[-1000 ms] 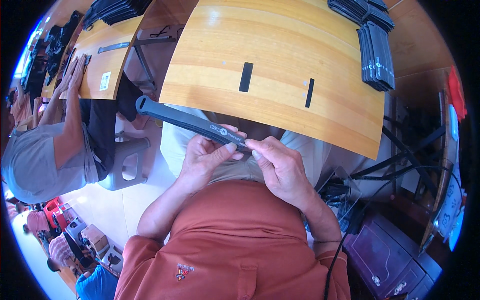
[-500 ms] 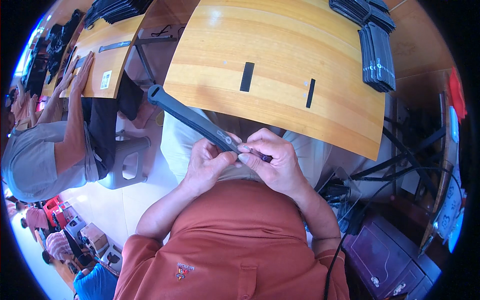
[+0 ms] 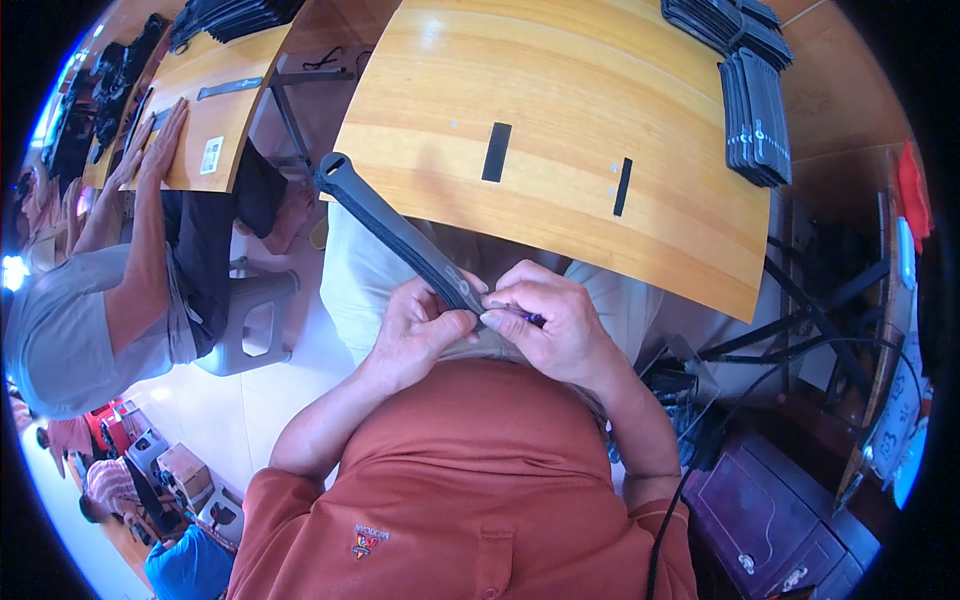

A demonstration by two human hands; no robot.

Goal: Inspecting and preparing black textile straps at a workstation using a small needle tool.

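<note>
Pinching the dark strap point(image 3: 402, 238), the left hand point(image 3: 412, 335) should steady it while the right hand point(image 3: 555, 322), pinching a slim tool point(image 3: 535, 319), works gently

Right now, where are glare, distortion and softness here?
In the head view, pale glare spots the yellow wooden table near its far left; also there, scenery warps toward a black rim, and pale marking on the long dark-grey strap looks soft.

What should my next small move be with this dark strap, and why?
I'd probably tighten the pinch of your left hand slightly: it grips the strap near its lower end, neither hand supports the far end, and your right hand holds a slim item there.
</note>
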